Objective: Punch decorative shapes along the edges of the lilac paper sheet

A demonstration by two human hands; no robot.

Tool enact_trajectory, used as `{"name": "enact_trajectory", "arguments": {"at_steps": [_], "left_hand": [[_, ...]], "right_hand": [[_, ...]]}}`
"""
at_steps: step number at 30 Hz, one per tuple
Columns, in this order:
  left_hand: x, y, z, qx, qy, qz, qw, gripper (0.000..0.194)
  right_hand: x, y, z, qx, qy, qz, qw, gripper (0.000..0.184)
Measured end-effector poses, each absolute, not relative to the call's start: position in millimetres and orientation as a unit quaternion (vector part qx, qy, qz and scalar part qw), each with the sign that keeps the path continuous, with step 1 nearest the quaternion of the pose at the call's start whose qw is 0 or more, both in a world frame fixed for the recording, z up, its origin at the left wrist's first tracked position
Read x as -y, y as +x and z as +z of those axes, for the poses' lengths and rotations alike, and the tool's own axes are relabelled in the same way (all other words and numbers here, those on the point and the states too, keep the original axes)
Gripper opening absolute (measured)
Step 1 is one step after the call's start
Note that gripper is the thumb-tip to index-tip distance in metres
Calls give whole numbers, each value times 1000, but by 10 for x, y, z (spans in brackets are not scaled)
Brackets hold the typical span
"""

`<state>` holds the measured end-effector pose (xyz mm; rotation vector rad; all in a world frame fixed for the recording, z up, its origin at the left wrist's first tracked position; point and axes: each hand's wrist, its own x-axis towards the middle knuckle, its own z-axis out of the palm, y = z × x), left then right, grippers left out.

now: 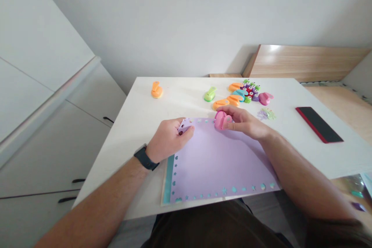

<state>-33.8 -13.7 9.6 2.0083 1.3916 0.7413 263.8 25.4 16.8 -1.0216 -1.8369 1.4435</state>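
A light purple sheet of paper [221, 159] lies on the white table in front of me, with small shapes punched along its left, near and far edges. Teal paper [168, 180] shows beneath its left side. My left hand [170, 139], a dark watch on the wrist, pinches the sheet's far left corner between thumb and fingers. At the sheet's far edge is a pink craft punch [221, 120]. My right hand [247, 122] is closed around it, thumb on the near side and fingers behind. Whether the punch is pressed down I cannot tell.
Behind the sheet stand an orange punch [157, 91], a green punch [209, 94] and several others beside a cluster of small eyed figures [250, 92]. Paper cut-outs [266, 114] lie right of my right hand. Farther right is a black slab with a red edge [319, 124].
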Motion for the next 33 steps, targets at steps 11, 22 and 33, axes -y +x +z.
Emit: {"name": "enact_trajectory", "arguments": {"at_steps": [11, 22, 33], "left_hand": [[143, -322, 88, -519, 761, 285, 265, 30], [137, -312, 73, -518, 768, 282, 250, 32], [136, -305, 53, -521, 763, 297, 242, 33]], "right_hand": [[-269, 2649, 101, 730, -382, 501, 265, 55], [-217, 2405, 126, 768, -481, 334, 260, 37], [-267, 2260, -4, 772, -523, 241, 270, 22]]}}
